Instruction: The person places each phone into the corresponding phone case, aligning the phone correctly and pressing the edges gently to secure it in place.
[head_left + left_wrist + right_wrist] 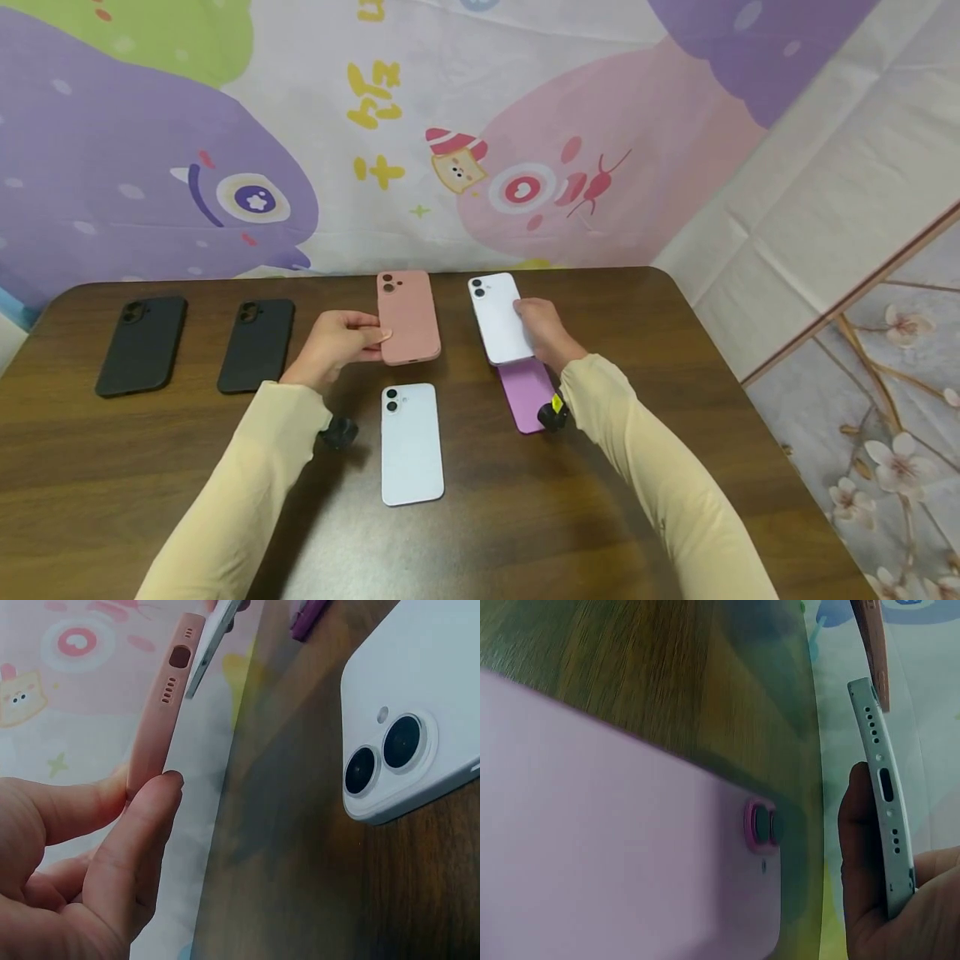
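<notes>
In the head view my left hand (337, 343) pinches a pink phone case (409, 323) by its lower left edge, thumb on the back. The left wrist view shows the end of this case (166, 697), with its port slot and rows of small holes. Whether a phone is inside, I cannot tell. My right hand (550, 332) grips a white phone (501, 320) by its right edge, camera side up; its port end (885, 791) faces the right wrist camera. Partly beneath it lies a pink-purple phone (525, 392). Another white phone (412, 454) lies between my forearms.
Two black phone-shaped pieces with camera corners, perhaps cases, lie on the left: one farther out (141, 350), one nearer my left hand (257, 348). The brown wooden table (480, 542) ends against a cartoon-printed cloth (420, 233). A floral panel (885, 400) stands on the right.
</notes>
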Tool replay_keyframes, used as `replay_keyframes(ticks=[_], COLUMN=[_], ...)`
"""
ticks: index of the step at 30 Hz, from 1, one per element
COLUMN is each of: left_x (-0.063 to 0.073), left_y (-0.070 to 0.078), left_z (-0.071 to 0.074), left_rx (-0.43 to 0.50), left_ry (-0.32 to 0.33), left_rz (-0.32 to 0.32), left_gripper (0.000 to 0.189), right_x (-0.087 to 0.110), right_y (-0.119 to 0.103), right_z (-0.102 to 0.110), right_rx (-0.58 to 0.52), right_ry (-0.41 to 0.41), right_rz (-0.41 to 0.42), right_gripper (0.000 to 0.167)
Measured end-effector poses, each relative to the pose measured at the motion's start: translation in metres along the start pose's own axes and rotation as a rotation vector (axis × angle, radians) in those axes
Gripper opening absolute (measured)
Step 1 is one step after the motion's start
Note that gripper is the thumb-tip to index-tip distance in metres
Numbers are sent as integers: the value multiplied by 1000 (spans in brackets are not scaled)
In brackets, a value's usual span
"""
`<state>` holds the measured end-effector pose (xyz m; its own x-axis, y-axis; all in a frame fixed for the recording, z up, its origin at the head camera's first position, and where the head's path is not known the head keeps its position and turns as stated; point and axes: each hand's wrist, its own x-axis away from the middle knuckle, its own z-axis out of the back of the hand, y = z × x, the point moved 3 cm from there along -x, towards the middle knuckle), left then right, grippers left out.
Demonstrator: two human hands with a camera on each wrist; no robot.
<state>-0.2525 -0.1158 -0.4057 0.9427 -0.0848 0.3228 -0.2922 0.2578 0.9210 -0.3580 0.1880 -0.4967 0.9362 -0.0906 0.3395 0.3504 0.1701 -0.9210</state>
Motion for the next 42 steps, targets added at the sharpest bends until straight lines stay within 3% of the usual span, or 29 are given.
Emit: replay_keyframes(ticks=[5, 8, 25, 35, 42], left_x=[-1, -1, 1, 3, 3], left_y=[1, 1, 5, 9, 9], left_z=[-3, -4, -13, -16, -21], left_rx=[2, -1, 29, 40, 52], left_ry=[-4, -1, -25, -19, -28], left_rz=[-3, -8, -30, -9, -12], left_gripper=[40, 39, 37, 38, 38], right_x=[67, 85, 90, 89, 93], right_y=[-48, -61, -62, -62, -61], right_z=[-16, -22, -41, -51, -53], right_rx=[52, 58, -8, -27, -34], right_ry=[0, -7, -7, -10, -17], right_rz=[-78, -79, -77, -49, -74], right_gripper=[45, 45, 43, 39, 37])
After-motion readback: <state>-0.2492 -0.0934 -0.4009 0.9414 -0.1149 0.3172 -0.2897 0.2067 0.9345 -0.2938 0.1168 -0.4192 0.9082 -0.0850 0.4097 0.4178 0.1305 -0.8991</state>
